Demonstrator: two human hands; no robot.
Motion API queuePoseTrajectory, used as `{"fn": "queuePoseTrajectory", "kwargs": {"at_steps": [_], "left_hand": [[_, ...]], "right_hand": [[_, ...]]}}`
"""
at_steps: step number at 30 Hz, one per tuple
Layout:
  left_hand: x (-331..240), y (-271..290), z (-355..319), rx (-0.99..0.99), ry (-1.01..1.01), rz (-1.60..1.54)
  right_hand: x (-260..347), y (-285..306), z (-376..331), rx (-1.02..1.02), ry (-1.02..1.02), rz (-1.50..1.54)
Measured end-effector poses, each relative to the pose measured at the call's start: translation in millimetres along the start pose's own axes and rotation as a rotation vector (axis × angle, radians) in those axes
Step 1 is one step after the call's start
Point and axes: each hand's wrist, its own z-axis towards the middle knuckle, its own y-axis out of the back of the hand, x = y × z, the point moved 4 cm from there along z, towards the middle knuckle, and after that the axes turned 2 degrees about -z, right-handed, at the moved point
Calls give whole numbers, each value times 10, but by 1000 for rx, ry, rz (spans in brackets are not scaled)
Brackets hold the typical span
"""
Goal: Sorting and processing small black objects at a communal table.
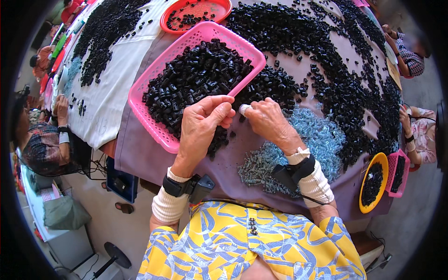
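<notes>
My left hand is closed in a pinch over the near right edge of a pink plastic basket. Its thumb presses against the fingers, and what lies between them is too small or hidden to tell. Just to the right, my right hand is closed too, with a white wrap on one fingertip pointing at the left hand. Whatever it grips cannot be made out. Small black hollow plastic parts heap up in the basket. Below my right hand spreads a pile of small silvery-blue metal springs.
More black parts cover the cloth-topped table. A red tray stands at the far side; a yellow bowl and a small pink basket sit at the right edge. People work at left and right.
</notes>
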Motion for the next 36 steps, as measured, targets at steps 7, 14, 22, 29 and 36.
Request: {"fn": "queuePoseTrajectory", "kwargs": {"at_steps": [7,14,22,29,36], "left_hand": [[40,-98,-41,48,31,-14],[128,-249,14,63,16,-31],[195,-385,89,190,-17,-230],[304,-322,129,89,84,-324],[308,-292,108,164,141,-475]], "right_hand": [[-17,-27,34,84,-65,-40],[-227,573,-140,-295,-348,893],[-194,610,-119,-328,-245,874],[-202,381,-324,-142,-119,265],[0,108,-398,71,50,-65]]}}
